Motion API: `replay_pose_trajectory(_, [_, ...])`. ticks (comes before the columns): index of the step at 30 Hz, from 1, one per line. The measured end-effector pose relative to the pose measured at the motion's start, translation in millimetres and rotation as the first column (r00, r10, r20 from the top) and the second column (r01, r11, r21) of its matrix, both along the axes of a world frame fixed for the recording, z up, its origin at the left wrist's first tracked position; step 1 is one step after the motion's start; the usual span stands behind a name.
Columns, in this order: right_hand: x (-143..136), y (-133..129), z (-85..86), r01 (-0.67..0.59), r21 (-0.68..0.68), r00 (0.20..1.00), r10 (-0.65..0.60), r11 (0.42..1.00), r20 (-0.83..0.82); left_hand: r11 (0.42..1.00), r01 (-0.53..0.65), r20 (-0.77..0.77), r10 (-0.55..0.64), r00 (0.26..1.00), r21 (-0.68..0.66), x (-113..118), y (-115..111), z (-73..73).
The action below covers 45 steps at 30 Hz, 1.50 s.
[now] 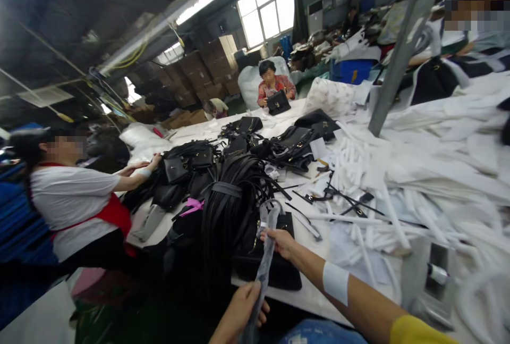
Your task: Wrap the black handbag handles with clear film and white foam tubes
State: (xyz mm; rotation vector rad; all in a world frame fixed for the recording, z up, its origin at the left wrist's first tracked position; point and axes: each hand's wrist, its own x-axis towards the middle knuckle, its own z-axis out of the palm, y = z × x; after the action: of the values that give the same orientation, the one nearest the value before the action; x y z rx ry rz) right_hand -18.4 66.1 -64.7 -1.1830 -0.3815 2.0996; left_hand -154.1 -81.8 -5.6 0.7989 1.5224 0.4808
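A long strip wrapped in translucent plastic (pixel 266 259) hangs between my two hands at the table's near edge. My right hand (pixel 280 242) pinches its upper part, close to a looped end. Lower down, my left hand (pixel 249 301) has its fingers wrapped round the strip. Behind the strip lies a black bag (pixel 285 275), partly covered by my right hand and the strip. Just left of it, a large bundle of black straps (pixel 227 190) is tied with a dark band and droops over the edge. A pink ribbon (pixel 193 206) lies beside the bundle.
Black bags (pixel 295 139) are piled mid-table, with white foam strips (pixel 354 168) to the right. A metal post (pixel 402 51) rises at the right. One person (pixel 75 200) stands at the left, hands on black pieces; another (pixel 274 86) holds a black bag across the table.
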Motion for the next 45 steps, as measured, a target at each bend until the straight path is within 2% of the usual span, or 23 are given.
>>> replay_pose_trajectory(5, [-9.4,-0.3,-7.8,0.000,0.070,0.995,-0.006,0.998,0.097,0.992,-0.089,0.073,0.082,0.994,0.091,1.9,17.8,-15.3])
replay_pose_trajectory(9, [-0.5,22.0,-13.9,-0.019,0.211,0.969,-0.034,0.977,0.244,0.952,-0.304,0.242,0.287,0.927,0.033,-10.4,24.7,-13.8])
replay_pose_trajectory(12, [16.8,48.0,-23.5,-0.040,0.342,0.891,-0.121,0.939,0.437,0.901,-0.432,0.344,0.417,0.841,-0.036,-27.8,26.4,-5.5])
replay_pose_trajectory(14, [28.6,63.5,-32.6,-0.106,0.416,0.806,-0.167,0.903,0.568,0.885,-0.462,0.355,0.449,0.820,-0.050,-38.0,27.3,-1.1])
replay_pose_trajectory(19, [37.8,85.5,-52.3,-0.395,0.480,0.610,-0.166,0.783,0.775,0.908,-0.416,0.294,0.412,0.863,-0.052,-45.3,28.1,1.0])
replay_pose_trajectory(23, [34.2,93.2,-55.1,-0.538,0.454,0.498,-0.166,0.710,0.851,0.948,-0.316,0.197,0.317,0.928,-0.034,-37.8,32.3,4.8])
replay_pose_trajectory(26, [35.2,95.2,-54.1,-0.599,0.460,0.460,-0.188,0.655,0.868,0.967,-0.252,0.158,0.243,0.957,0.039,-28.0,42.2,8.6])
replay_pose_trajectory(30, [40.6,91.9,-61.6,-0.680,0.514,0.424,-0.292,0.523,0.857,0.980,-0.190,0.136,0.182,0.974,0.053,-10.9,58.9,7.3])
replay_pose_trajectory(32, [45.3,91.2,-70.5,-0.685,0.554,0.442,-0.333,0.474,0.832,0.989,-0.149,0.141,0.144,0.980,0.024,-4.2,65.7,1.4])
replay_pose_trajectory(35, [54.2,92.9,-83.5,-0.714,0.559,0.449,-0.337,0.421,0.827,0.998,-0.066,0.195,0.068,0.978,-0.015,-0.8,71.5,-15.1])
replay_pose_trajectory(38, [61.6,92.5,-88.2,-0.717,0.559,0.472,-0.300,0.418,0.829,0.994,-0.072,0.276,0.091,0.957,-0.078,-3.7,72.8,-33.2])
replay_pose_trajectory(40, [63.4,90.9,-86.8,-0.694,0.572,0.503,-0.273,0.437,0.820,0.992,-0.094,0.305,0.116,0.945,-0.086,-6.9,72.6,-38.6])
replay_pose_trajectory(42, [62.5,90.1,-83.7,-0.666,0.576,0.525,-0.251,0.474,0.813,0.997,-0.069,0.311,0.073,0.947,-0.024,-9.6,71.6,-36.2])
replay_pose_trajectory(45, [60.9,91.9,-77.6,-0.620,0.551,0.533,-0.215,0.559,0.818,0.995,0.042,0.284,-0.067,0.956,0.092,-11.1,70.3,-25.1])
